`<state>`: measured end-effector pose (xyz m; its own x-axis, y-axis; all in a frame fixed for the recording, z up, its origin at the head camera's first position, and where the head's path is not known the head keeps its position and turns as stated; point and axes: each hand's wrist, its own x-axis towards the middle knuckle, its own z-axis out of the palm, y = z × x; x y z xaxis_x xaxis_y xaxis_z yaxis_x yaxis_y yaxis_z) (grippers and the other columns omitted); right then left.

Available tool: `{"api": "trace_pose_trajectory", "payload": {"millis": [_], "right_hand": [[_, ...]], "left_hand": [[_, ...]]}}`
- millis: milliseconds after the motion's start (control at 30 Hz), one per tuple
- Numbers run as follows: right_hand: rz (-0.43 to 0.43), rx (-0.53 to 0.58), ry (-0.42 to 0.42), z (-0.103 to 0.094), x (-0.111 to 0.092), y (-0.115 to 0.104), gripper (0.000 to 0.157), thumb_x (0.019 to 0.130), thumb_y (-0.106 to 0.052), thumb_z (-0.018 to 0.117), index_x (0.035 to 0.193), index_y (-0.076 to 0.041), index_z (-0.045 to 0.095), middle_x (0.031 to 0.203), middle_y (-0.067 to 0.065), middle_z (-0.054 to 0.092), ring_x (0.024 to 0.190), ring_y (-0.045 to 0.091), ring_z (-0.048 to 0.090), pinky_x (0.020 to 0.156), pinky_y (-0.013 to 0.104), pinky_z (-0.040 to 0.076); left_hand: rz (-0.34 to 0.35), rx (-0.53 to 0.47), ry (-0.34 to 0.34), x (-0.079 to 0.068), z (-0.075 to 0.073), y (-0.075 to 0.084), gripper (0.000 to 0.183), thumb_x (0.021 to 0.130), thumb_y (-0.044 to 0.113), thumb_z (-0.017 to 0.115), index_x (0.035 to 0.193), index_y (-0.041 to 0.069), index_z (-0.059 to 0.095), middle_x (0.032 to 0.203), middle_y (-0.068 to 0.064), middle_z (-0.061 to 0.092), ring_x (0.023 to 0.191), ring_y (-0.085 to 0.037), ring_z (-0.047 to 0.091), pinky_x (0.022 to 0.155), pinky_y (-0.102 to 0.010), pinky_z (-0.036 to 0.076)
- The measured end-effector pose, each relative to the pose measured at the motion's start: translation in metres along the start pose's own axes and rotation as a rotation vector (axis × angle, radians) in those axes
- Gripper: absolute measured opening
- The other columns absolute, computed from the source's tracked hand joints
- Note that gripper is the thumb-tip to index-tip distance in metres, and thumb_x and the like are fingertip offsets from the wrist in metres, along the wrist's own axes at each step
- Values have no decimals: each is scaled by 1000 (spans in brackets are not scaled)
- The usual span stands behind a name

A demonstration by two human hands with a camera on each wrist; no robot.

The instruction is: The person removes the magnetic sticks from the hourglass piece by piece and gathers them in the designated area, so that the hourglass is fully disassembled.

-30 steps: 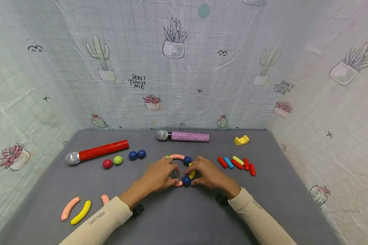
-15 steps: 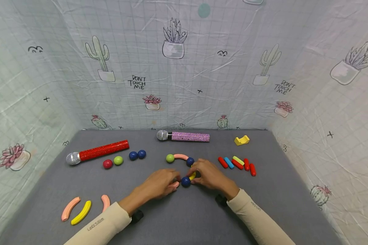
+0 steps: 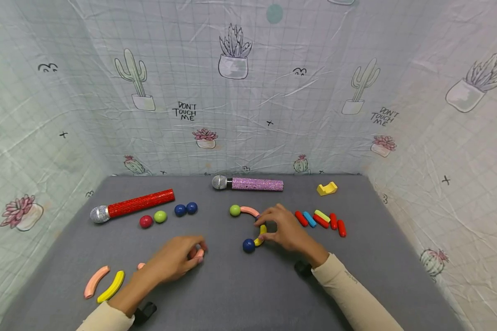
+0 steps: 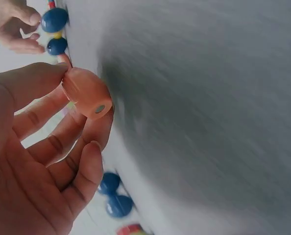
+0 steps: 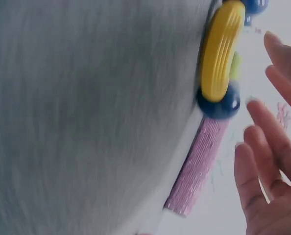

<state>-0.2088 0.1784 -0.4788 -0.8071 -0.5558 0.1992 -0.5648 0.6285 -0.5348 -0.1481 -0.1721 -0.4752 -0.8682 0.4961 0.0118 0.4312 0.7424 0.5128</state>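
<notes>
Between thumb and fingertips my left hand (image 3: 176, 258) pinches a salmon-pink curved stick (image 4: 86, 93), whose end shows a small grey metal disc. It is left of a chain of pieces. That chain has a green ball (image 3: 234, 210), a pink curved stick (image 3: 249, 210), a dark blue ball (image 5: 219, 103), a yellow curved stick (image 3: 263, 230) and a second blue ball (image 3: 249, 245). My right hand (image 3: 285, 227) is at the chain's right side, fingers spread and partly covering the upper blue ball in the head view. A gap shows between its fingertips and the yellow stick in the right wrist view.
A red microphone (image 3: 141, 203) and a purple microphone (image 3: 257, 184) lie at the back. Red (image 3: 146, 221), green and blue balls sit at left. Short coloured sticks (image 3: 320, 221) and a yellow block (image 3: 327, 189) are at right. Curved sticks (image 3: 112, 286) lie front left.
The left hand has taken the pink stick out of the ring and carried it left. The ring has opened into an arc. The right hand has loosened from the yellow stick and risen slightly.
</notes>
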Motion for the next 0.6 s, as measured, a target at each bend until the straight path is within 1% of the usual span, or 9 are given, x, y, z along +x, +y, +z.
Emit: {"api": "trace_pose_trajectory", "payload": {"millis": [33, 100, 167, 200, 267, 367, 467, 600], "right_hand": [[2, -1, 6, -3, 0, 2, 35, 85, -20, 91, 119, -17, 81, 134, 5, 72, 120, 27, 59, 100, 47, 51], [16, -5, -14, -7, 0, 5, 39, 86, -18, 91, 123, -17, 80, 148, 10, 64, 132, 30, 55, 108, 55, 49], [24, -12, -61, -8, 1, 10, 44, 86, -16, 90, 128, -18, 77, 156, 12, 58, 141, 34, 52, 114, 59, 46], [26, -12, -89, -8, 1, 12, 45, 87, -16, 89, 130, -18, 76, 158, 12, 56, 143, 35, 50, 115, 60, 45], [20, -23, -135, -6, 2, 16, 46, 89, -15, 87, 133, -19, 75, 159, 12, 55, 144, 36, 50, 116, 61, 44], [10, -37, -163, -2, 3, 18, 44, 91, -15, 86, 133, -19, 74, 155, 12, 57, 142, 35, 52, 116, 59, 44], [1, -72, -160, 0, 3, 17, 43, 91, -16, 86, 132, -20, 75, 148, 12, 60, 136, 33, 54, 112, 55, 47], [-14, -167, -166, 0, 4, 12, 44, 91, -22, 86, 134, -26, 75, 138, 10, 62, 126, 29, 55, 103, 47, 51]], "left_hand": [[-22, 0, -2, -5, -1, -3, 9, 100, 18, 74, 109, 20, 73, 78, 12, 58, 69, -2, 51, 62, -23, 41], [-66, 5, -16, -14, -3, -9, 10, 100, 20, 75, 109, 21, 72, 79, 12, 57, 70, -2, 52, 62, -23, 41], [-95, 23, -20, -22, -6, -14, 10, 99, 20, 76, 108, 21, 71, 80, 13, 57, 70, -2, 51, 62, -22, 41], [-97, 35, -16, -26, -7, -16, 10, 99, 20, 76, 107, 21, 71, 80, 13, 57, 70, -2, 51, 62, -22, 41], [-96, 58, -5, -33, -10, -21, 10, 98, 19, 76, 106, 21, 70, 81, 13, 57, 71, -1, 51, 63, -22, 40], [-106, 92, 16, -43, -14, -26, 12, 97, 18, 77, 105, 22, 69, 82, 13, 57, 73, -2, 52, 65, -23, 41], [-150, 127, 4, -52, -19, -31, 17, 95, 21, 81, 106, 23, 68, 87, 13, 58, 77, -2, 53, 67, -25, 43], [-201, 192, -27, -63, -25, -38, 27, 89, 22, 87, 107, 25, 67, 96, 10, 58, 82, -6, 52, 70, -29, 46]]}}
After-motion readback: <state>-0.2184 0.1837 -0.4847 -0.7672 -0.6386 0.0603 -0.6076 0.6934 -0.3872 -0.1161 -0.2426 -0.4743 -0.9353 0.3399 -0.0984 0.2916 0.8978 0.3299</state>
